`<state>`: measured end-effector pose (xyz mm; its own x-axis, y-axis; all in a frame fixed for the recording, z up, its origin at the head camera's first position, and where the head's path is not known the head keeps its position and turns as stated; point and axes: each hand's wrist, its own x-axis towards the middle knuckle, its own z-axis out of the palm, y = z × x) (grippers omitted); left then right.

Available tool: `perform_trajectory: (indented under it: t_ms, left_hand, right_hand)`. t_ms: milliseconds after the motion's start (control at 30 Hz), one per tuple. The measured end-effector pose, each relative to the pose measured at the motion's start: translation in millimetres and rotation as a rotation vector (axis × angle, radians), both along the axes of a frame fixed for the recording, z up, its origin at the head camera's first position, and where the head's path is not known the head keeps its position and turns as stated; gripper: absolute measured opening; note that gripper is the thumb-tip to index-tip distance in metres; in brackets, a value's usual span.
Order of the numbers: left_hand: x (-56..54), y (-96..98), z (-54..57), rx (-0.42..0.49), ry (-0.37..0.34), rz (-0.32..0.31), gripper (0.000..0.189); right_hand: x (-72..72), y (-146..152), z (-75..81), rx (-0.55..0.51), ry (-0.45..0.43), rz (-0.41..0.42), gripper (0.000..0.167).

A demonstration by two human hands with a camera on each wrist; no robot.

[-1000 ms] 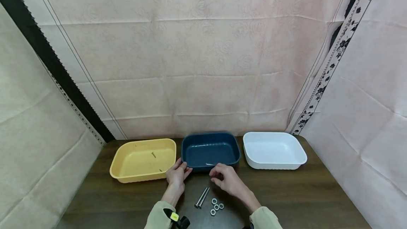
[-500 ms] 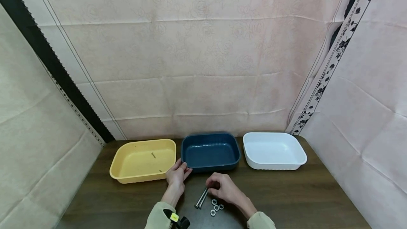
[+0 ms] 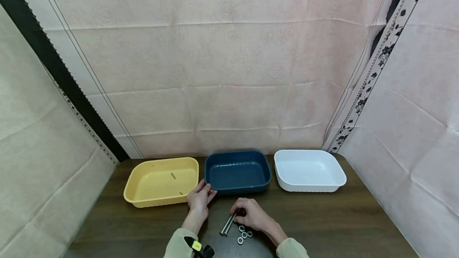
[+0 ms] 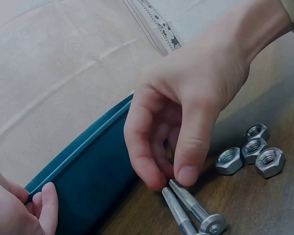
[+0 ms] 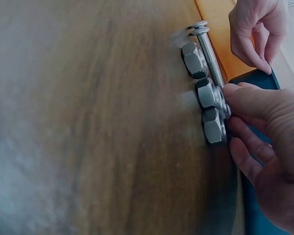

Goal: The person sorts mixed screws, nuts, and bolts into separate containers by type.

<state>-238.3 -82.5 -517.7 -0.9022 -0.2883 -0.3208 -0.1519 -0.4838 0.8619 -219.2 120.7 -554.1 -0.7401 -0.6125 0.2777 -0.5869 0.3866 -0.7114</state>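
Observation:
My left hand (image 3: 198, 200) pinches the near left corner of the dark blue tray (image 3: 238, 190) by its rim. In front of that tray, two long steel bolts (image 4: 190, 200) lie side by side on the wooden table, heads toward me. My right hand (image 3: 254, 213) has thumb and index finger at their threaded ends, pinching one bolt with the thumb against the other side. Several hex nuts (image 4: 255, 149) lie together just right of the bolts, close under the right hand. In the right wrist view the nuts (image 5: 191, 61) partly cover the bolt shafts.
A yellow tray (image 3: 161, 201) with small screws (image 3: 173, 175) inside stands left of the blue one. On the right is a white tray (image 3: 312, 188). Pale cloth (image 3: 229, 90) hangs behind the table and at both sides.
My right hand has come back from the blue tray's near rim down to the bolts' threaded ends. A small shiny thing seen inside the blue tray earlier no longer shows. The left hand stays put.

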Motion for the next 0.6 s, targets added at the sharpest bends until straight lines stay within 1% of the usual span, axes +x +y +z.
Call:
perform_trajectory:
  t_ms: [167,333,433,500,600]
  left_hand:
    - [-1.0,0.6,-1.3,0.0,0.009,0.003,0.043]
    - [-0.2,0.7,-1.1,-0.001,0.01,-0.001,0.043]
    - [0.8,0.5,0.0,-0.005,0.005,-0.006,0.043]
    - [0.9,0.1,0.2,-0.004,0.009,-0.008,0.043]
    - [0.7,-0.2,0.0,0.0,0.012,-0.008,0.044]
  right_hand:
    - [-3.6,-1.2,-1.6,0.047,-0.013,0.0,0.015]
    - [-5.3,-1.5,0.1,0.095,0.025,0.028,0.015]
    - [-5.7,-0.7,1.6,0.099,0.035,0.044,0.016]
    - [-6.3,0.3,2.2,0.099,0.031,0.053,0.016]
    - [-7.2,1.9,2.9,0.093,-0.003,0.063,0.016]
